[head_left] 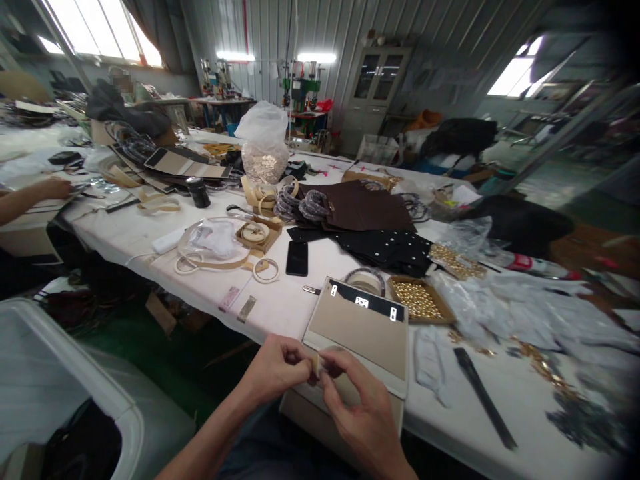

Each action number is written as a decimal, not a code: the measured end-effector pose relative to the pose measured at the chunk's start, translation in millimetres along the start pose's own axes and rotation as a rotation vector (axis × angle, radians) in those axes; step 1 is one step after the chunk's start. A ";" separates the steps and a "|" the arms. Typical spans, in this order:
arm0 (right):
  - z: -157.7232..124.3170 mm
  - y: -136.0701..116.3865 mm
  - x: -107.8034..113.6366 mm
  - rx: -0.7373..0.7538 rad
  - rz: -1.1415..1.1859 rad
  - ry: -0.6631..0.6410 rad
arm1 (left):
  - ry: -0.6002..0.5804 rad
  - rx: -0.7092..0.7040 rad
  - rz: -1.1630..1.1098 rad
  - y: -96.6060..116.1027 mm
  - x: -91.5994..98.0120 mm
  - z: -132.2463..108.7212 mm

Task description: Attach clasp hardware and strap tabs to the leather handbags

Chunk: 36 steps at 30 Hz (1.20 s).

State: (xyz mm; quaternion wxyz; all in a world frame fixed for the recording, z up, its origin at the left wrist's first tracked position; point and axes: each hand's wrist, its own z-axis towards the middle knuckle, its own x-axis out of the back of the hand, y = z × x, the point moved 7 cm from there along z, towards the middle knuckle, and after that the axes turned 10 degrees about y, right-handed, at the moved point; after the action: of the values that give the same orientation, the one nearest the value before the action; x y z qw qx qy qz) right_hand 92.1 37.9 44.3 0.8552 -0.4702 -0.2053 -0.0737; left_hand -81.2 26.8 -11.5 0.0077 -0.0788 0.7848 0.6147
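Note:
My left hand [276, 368] and my right hand [364, 408] meet above the near edge of the table. Pinched between their fingertips is a small pale piece [317, 364], too small and too covered to name. Both hands are closed on it, the right one with thumb and forefinger. Just beyond and partly under them lies a beige bag panel [360, 333] with a black top band and white-framed metal fittings. A grey cord handle [373, 272] curves behind its far edge.
Right of the panel are a box of gold studs [417, 300] and a dark flat bar [484, 397]. A phone [297, 259], a tape roll [265, 270] and brown bag pieces [373, 207] lie farther back. Another person's hand [55, 189] is at far left. A white bin [135, 400] stands at lower left.

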 end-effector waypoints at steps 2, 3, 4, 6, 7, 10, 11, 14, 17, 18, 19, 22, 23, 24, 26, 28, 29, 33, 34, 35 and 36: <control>-1.5 3.4 2.0 -0.030 -0.017 0.013 | 0.023 0.021 -0.023 -2.7 1.5 0.7; -1.9 5.5 3.0 -0.053 -0.016 0.016 | 0.032 0.032 -0.040 -3.8 2.1 1.2; -2.0 7.5 4.1 -0.079 -0.003 0.020 | 0.042 0.041 -0.057 -4.9 2.9 1.7; -1.1 10.5 5.7 -0.129 0.058 0.004 | 0.069 0.061 -0.088 -7.5 5.7 2.9; -0.2 11.3 5.9 -0.150 0.100 -0.019 | 0.085 0.072 -0.105 -9.1 7.8 3.4; 2.7 12.9 5.8 -0.209 0.211 -0.130 | 0.122 0.108 -0.198 -14.0 15.2 4.1; 3.1 13.8 6.2 -0.232 0.232 -0.168 | 0.124 0.119 -0.242 -15.3 17.3 4.1; 1.8 15.8 7.3 -0.282 0.294 -0.269 | 0.087 0.152 -0.353 -17.6 19.1 2.9; -2.8 15.7 4.3 -0.294 0.399 -0.360 | 0.032 0.155 -0.390 -18.6 15.4 2.2; -4.3 17.0 2.8 -0.304 0.419 -0.369 | 0.024 0.154 -0.393 -19.9 14.1 2.7; -5.3 19.7 1.6 -0.319 0.417 -0.359 | 0.022 0.157 -0.395 -22.0 13.0 3.7; -6.0 33.9 0.7 -0.384 0.319 -0.235 | 0.032 0.152 -0.355 -28.6 12.6 8.2; -6.1 39.1 1.0 -0.409 0.284 -0.182 | 0.056 0.129 -0.327 -28.7 14.8 9.6; -6.2 43.7 1.5 -0.432 0.261 -0.132 | 0.090 0.089 -0.297 -26.8 18.2 10.4; -6.3 50.2 1.7 -0.468 0.250 -0.055 | 0.150 -0.027 -0.241 -16.5 24.5 8.8; -5.8 52.5 0.7 -0.487 0.266 -0.020 | 0.142 -0.163 -0.171 -1.3 23.7 3.1; -5.1 52.4 -0.1 -0.494 0.276 -0.014 | 0.115 -0.216 -0.119 5.3 20.0 -0.4; -0.4 47.4 -3.2 -0.514 0.306 -0.013 | 0.092 -0.212 0.037 9.2 2.6 -4.9; 1.4 45.4 -3.0 -0.507 0.306 -0.005 | 0.109 -0.177 0.029 6.3 -0.2 -3.3; 3.1 43.5 -2.7 -0.497 0.305 0.004 | 0.118 -0.148 0.011 3.3 -3.1 -1.5; 4.5 41.9 -2.1 -0.489 0.305 0.013 | 0.114 -0.129 -0.010 1.0 -5.9 0.3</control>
State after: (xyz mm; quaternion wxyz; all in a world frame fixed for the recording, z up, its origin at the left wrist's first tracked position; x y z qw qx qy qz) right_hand 102.3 64.4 13.1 0.7190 -0.6873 -0.1029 0.0055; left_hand -75.6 28.0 -9.9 -0.0390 -0.1178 0.7423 0.6584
